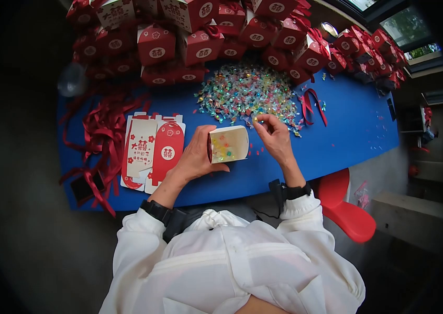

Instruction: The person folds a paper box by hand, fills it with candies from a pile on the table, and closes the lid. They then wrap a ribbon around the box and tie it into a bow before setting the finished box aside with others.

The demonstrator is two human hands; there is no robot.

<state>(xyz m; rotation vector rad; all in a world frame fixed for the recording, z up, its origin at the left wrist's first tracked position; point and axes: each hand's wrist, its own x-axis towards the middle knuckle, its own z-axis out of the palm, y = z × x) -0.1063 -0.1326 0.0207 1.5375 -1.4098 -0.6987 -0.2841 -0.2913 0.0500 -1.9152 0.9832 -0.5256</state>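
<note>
My left hand [196, 153] is wrapped around a small gift box [238, 135], its open top tilted toward me. The box is pale inside and dark red along its left side. Several small colored candies [228, 153] lie in it. Just right of the box, my right hand [276, 140] has thumb and forefinger pinched on a tiny yellowish candy [255, 120]. Beyond both hands spreads a large heap of shiny wrapped candies [247, 91]. Flat unfolded red and white box blanks [167, 152] lie left of my left hand.
Finished red and white boxes [156, 44] are stacked along the back of the blue table [347, 120]. Tangled red ribbons [101, 125] cover its left end, over a dark rectangular object [86, 187]. A loose ribbon [314, 104] lies right of the heap. A red chair [344, 206] stands at the front right.
</note>
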